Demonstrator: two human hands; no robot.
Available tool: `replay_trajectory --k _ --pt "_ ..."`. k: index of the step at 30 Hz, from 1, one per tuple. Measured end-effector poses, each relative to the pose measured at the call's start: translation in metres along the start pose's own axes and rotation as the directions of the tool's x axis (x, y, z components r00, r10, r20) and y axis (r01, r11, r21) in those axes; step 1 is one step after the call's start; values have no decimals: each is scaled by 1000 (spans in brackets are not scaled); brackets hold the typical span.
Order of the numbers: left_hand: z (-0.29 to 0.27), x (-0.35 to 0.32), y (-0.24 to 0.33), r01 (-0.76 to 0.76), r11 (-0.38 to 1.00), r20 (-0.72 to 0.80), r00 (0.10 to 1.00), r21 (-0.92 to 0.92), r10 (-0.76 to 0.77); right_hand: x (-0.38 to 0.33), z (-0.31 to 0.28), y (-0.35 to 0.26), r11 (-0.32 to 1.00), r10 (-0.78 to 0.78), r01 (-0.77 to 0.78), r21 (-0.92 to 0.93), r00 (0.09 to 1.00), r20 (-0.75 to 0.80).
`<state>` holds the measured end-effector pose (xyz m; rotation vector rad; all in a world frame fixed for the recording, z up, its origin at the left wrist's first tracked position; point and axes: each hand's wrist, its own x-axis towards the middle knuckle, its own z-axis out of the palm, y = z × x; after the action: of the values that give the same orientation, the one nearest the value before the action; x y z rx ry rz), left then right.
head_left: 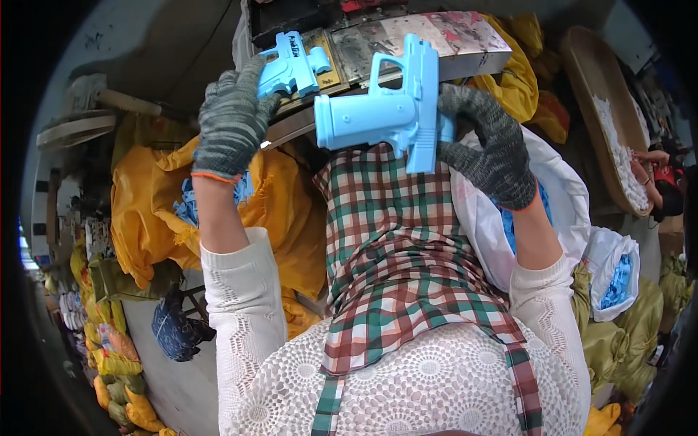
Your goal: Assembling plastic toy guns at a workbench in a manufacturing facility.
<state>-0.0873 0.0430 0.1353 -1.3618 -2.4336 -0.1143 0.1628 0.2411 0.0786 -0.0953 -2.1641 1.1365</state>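
My right hand (493,145), in a grey knitted glove with an orange cuff, is closed on the edge of a light blue plastic toy pistol (374,116). That pistol is held up in front of the bench, its grip pointing left. My left hand (234,120), gloved alike, is closed on a second light blue toy pistol (294,64) with dark printing on its side. This one is at the yellowish plate (331,78) of a metal printing bench (385,45); whether it rests there or is lifted slightly, I cannot tell.
An orange-yellow sack (142,211) with blue pieces stands at left. At right are a white sack (567,182) and a smaller white bag (602,243) holding blue parts. Farther right, a person's hand (654,158) is beside a long brown tray (585,65) of white pieces.
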Motion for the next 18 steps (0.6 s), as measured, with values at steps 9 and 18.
replay_trajectory --k 9,18 --pt "44 -129 -82 549 760 -378 824 347 -422 91 47 14 973 -192 147 180 944 267" --pt "36 -148 -77 453 886 -98 891 99 -444 131 65 25 883 -272 384 -271 888 370"
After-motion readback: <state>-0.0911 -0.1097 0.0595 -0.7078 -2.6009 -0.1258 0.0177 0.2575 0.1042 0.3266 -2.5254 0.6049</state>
